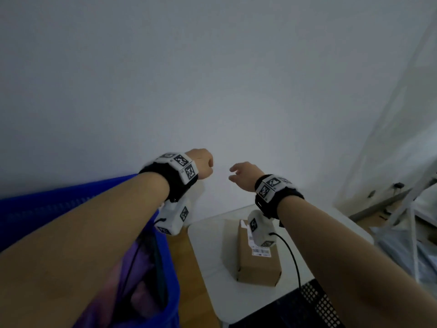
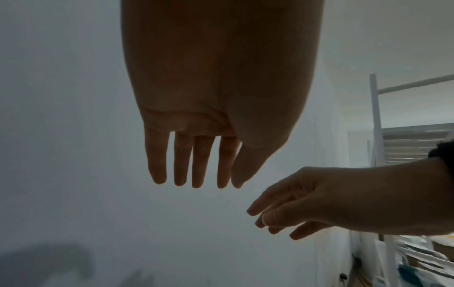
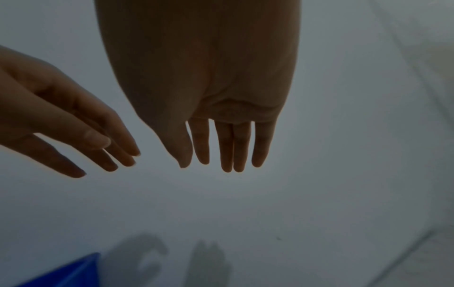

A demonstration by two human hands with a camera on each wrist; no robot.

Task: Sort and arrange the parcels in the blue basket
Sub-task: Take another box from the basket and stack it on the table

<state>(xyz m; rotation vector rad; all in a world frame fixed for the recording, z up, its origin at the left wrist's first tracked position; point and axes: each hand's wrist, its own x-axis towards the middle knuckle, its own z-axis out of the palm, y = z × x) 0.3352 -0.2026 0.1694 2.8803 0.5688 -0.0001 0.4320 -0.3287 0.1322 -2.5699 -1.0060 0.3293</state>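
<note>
Left hand and right hand raised mid-frame, apart, fingers straight and loose, holding nothing; blue basket lower left, brown parcel on white table lower centre

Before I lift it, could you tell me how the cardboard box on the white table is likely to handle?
The cardboard box looks rigid with crisp edges, so it probably keeps its shape. Lying flat on the white table, it seems unlikely to roll or tip. Its weight cannot be judged.
</note>
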